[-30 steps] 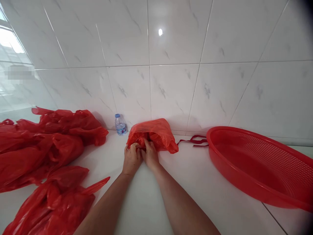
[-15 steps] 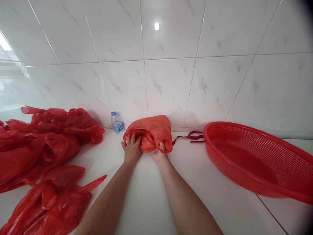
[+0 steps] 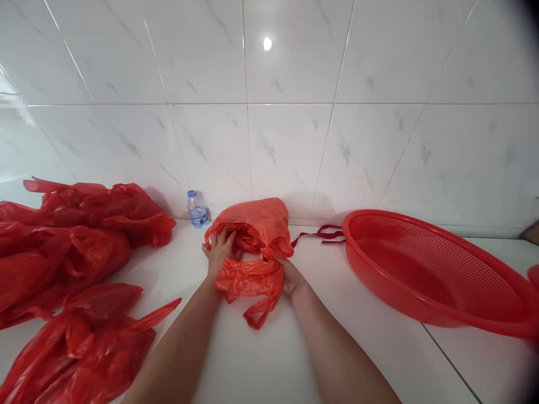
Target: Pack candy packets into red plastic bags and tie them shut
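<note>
A larger red plastic bag (image 3: 256,215) lies against the wall with its mouth toward me and more crumpled red plastic inside. My left hand (image 3: 219,252) is open at the left side of that mouth, fingers apart and touching the plastic. In front of the mouth, a smaller red plastic bag (image 3: 250,279) hangs partly out, its loop handle drooping toward me over the white counter. My right hand (image 3: 291,277) is closed on the right edge of this smaller bag. Some of its fingers are hidden behind the plastic.
Piles of filled red plastic bags (image 3: 99,241) cover the left of the counter (image 3: 259,365). By the tiled wall (image 3: 290,151) stands a small water bottle (image 3: 197,210). A large red perforated basket (image 3: 391,292) sits at right, with a dark red ribbon (image 3: 322,232) beside it.
My right hand has drawn the smaller bag out of the larger one, toward me. My left hand stays at the mouth. The view has shifted slightly to the right.
</note>
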A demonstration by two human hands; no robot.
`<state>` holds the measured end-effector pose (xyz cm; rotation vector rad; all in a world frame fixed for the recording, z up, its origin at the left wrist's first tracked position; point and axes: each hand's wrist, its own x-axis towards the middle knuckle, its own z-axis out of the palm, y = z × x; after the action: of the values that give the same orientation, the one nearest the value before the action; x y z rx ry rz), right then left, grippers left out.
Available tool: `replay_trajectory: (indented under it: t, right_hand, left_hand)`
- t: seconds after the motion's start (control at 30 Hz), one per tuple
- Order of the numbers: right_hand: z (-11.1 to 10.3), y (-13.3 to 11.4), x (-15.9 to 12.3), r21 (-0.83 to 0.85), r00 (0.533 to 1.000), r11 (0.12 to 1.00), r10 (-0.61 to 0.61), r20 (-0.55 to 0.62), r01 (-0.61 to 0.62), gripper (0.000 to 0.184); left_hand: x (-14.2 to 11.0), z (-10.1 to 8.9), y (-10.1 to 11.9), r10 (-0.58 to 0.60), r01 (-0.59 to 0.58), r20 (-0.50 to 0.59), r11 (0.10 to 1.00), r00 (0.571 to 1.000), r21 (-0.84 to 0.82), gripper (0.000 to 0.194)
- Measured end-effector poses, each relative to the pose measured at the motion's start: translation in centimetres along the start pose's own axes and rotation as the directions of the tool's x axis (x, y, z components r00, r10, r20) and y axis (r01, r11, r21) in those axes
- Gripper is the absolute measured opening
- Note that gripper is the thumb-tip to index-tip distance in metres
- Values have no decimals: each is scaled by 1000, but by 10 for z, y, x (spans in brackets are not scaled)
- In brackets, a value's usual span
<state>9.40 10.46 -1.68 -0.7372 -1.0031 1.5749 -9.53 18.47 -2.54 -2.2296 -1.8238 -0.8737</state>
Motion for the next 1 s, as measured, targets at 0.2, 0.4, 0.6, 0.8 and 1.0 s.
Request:
replay_trajectory:
  t: [0.2,0.4,0.6,0.8,1.0]
  right_hand:
    - [-4,-7,-43,142,979,969,193,72,-202,28]
    - [-6,-12,-79,268,993,957,117,-3,-112,39]
    - [-7,-20,-120,281,976,959,23,-217,40,55]
    - [-6,-30,-180,196,983,974,-83,-164,114,54]
    - [-16,-30,-229,104,991,994,54,-120,-42,41]
  left_hand:
    - [-24,-23,8,-40,25,-113,991,993,-131,22]
    - [-77,-54,27,-56,66,35,800,998,-597,42]
    - [-150,-86,77,202,361,377,111,904,-926,65]
    - [-178,-95,105,100,524,529,76,842,-848,47]
    - [-189,-94,111,16,506,506,-64,863,-860,33]
